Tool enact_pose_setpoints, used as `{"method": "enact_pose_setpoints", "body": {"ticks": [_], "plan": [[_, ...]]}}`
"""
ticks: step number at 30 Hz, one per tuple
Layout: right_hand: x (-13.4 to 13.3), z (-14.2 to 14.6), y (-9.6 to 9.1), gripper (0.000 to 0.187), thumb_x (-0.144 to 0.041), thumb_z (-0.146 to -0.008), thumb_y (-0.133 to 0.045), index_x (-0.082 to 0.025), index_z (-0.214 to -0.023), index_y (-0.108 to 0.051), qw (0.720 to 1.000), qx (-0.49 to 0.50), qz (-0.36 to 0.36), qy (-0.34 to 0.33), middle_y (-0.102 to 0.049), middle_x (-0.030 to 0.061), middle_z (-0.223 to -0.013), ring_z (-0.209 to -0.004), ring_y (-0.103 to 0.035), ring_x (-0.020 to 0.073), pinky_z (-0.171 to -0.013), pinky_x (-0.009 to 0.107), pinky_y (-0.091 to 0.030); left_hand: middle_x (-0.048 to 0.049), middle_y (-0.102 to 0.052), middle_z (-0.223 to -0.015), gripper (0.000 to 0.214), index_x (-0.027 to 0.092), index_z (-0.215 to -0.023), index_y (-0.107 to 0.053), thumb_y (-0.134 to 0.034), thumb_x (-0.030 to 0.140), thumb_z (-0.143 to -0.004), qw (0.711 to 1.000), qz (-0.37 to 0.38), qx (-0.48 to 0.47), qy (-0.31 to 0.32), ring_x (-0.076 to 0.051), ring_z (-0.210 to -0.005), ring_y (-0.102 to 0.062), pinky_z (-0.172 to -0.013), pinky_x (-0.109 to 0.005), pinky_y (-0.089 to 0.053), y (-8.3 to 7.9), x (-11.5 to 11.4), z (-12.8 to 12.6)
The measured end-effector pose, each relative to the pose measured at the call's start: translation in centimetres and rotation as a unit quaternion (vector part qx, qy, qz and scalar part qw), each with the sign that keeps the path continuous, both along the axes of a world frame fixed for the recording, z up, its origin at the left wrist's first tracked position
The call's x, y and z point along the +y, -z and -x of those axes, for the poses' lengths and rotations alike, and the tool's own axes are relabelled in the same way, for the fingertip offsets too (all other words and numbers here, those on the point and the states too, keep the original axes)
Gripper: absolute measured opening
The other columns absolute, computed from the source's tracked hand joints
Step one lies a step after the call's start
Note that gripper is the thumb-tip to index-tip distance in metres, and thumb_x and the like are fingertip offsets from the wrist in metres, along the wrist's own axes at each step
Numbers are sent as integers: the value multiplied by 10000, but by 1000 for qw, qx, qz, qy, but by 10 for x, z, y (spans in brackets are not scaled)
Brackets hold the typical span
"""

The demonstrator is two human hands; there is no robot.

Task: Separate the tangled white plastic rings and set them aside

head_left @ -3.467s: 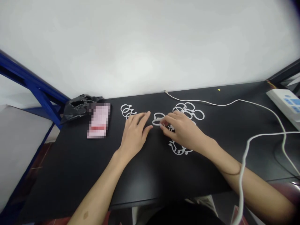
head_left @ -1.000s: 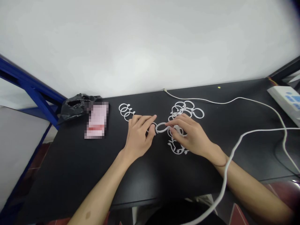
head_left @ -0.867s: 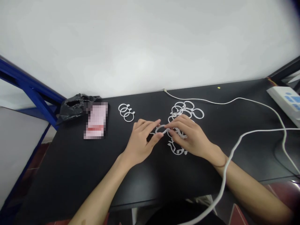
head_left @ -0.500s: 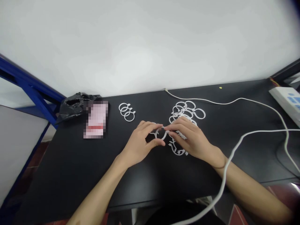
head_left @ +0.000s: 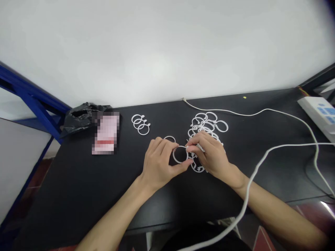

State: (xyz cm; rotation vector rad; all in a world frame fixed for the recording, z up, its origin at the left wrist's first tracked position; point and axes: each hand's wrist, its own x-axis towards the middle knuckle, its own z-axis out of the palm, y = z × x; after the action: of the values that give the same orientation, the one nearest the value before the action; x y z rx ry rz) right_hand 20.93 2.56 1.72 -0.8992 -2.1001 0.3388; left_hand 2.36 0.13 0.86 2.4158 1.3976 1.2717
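White ring (head_left: pixel 173 156) faces you rounder than before. It's between your hands, no clear long axis: left hand (head_left: pixel 159 163) grips it finger-to-thumb, right hand (head_left: pixel 208 153) pinches its right edge; neither's nearer.

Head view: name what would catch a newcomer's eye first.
Probably the white ring near the centre, with the left hand and right hand both on it. Next, the heap of white rings on the black tabletop, partly hidden by the right hand. Then the thick white cable, crossing in front of the right forearm.
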Motion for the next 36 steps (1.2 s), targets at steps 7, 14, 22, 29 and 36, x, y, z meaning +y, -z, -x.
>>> {"method": "enact_pose_setpoints", "body": {"ticks": [7, 14, 22, 29, 36], "plan": [[-2, 3, 8, 220, -269, -975, -531, -199, -766, -525, 999, -31, 16, 7, -579, 19, -691, -668, -493, 151, -620, 299, -435, -19, -616, -682, 265, 194, -790, -532, -700, 395, -830, 999, -43, 8, -11, -166, -644, -513, -609, -314, -442, 1, -2, -5], [-3, 6, 8, 276, -266, -976, -519, -196, -709, -515, 997, -29, 66, 4, -561, 12, -654, -650, -476, 146, -599, 296, -411, 4, -601, -626, 211, 196, -799, -526, -677, 333, -853, 996, -83, 40, -1, -160, -605, -512, -590, -313, -442, 3, -4, -7], [-3, 3, -2, 90, -252, -953, -556, -185, -910, -597, 996, -9, 83, 27, -617, 34, -797, -731, -563, 156, -656, 308, -477, -61, -700, -827, 295, 163, -973, -573, -711, 383, -835, 995, -77, 58, -20, -209, -743, -604, -668, -347, -468, 2, 0, 2], [1, -3, -5, 127, -195, -932, -590, -228, -1049, -628, 997, 7, 72, -34, -640, 53, -957, -861, -634, 174, -741, 336, -542, -64, -707, -881, 378, 171, -1009, -627, -700, 493, -826, 999, 12, 26, -34, -217, -790, -619, -738, -362, -480, -1, 1, 5], [2, -7, -9, 169, -114, -947, -523, -229, -998, -636, 998, -13, 36, -57, -635, 52, -942, -838, -631, 156, -696, 303, -548, 11, -686, -800, 184, 251, -996, -728, -647, 381, -894, 954, 270, -118, 50, -132, -655, -592, -586, -264, -481, -10, 4, 8]]}}
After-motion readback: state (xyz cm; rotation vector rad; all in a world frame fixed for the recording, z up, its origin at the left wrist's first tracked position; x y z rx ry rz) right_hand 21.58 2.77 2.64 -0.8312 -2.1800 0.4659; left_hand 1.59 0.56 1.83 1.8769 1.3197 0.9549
